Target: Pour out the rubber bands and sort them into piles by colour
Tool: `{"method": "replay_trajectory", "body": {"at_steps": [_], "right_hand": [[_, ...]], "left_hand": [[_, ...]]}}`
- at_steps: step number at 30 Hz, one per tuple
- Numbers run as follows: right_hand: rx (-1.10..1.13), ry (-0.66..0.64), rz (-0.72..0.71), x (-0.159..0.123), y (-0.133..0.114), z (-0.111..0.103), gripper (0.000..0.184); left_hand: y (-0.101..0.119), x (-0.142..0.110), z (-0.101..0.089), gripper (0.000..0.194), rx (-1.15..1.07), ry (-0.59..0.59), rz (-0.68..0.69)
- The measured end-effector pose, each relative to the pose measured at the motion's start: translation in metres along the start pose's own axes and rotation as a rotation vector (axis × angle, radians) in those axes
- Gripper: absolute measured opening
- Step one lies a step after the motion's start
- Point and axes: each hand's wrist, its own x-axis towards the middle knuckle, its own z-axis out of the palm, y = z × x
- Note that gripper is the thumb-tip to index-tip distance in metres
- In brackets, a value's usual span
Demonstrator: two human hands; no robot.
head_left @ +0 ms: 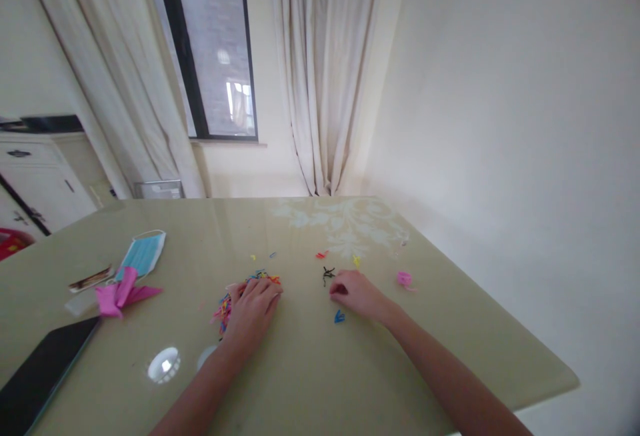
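My left hand [253, 306] rests palm down on a pile of small multicoloured bands [223, 313], fingers stretched out over it and hiding much of it. They look like little rubber bands, too small to be sure. Fingers curled into a pinch, my right hand [359, 295] is at the table just right of a black bunch [328, 275]; whatever it may hold is hidden. Below its fingertips lies a blue bunch [339, 317]. Farther back are a red bunch [321, 255] and a yellow bunch [356, 261]. A pink bunch [405, 280] sits to the right of this hand.
On the left of the glossy table [300, 383] lie a blue face mask [144, 254], a pink folded paper shape [120, 294], a narrow brown packet [91, 279] and a dark flat device [50, 369]. A wall [525, 156] runs along the table's right side.
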Motion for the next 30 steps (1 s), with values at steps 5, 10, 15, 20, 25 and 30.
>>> {"method": "replay_trajectory", "body": {"at_steps": [5,10,15,20,25,30], "right_hand": [[0.050,0.019,0.003,-0.011,-0.001,0.001,0.010],[0.186,0.076,-0.027,-0.036,0.001,-0.001,0.015],[0.201,0.010,-0.056,-0.051,-0.002,0.003,0.021],[0.134,-0.021,-0.071,-0.056,-0.009,0.004,0.012],[0.113,-0.044,-0.066,-0.071,-0.015,0.004,0.010],[0.122,-0.073,-0.094,-0.078,-0.019,0.002,0.014]], "left_hand": [[0.000,-0.001,-0.003,0.023,0.031,-0.016,-0.019],[-0.008,0.004,-0.012,0.025,0.020,0.001,-0.088],[-0.018,0.007,-0.015,0.028,0.011,0.003,-0.144],[-0.023,0.004,-0.006,0.039,0.043,-0.090,-0.080],[-0.017,0.011,-0.005,0.038,0.081,-0.103,-0.057],[-0.002,0.033,-0.012,0.028,0.161,-0.161,0.031]]}}
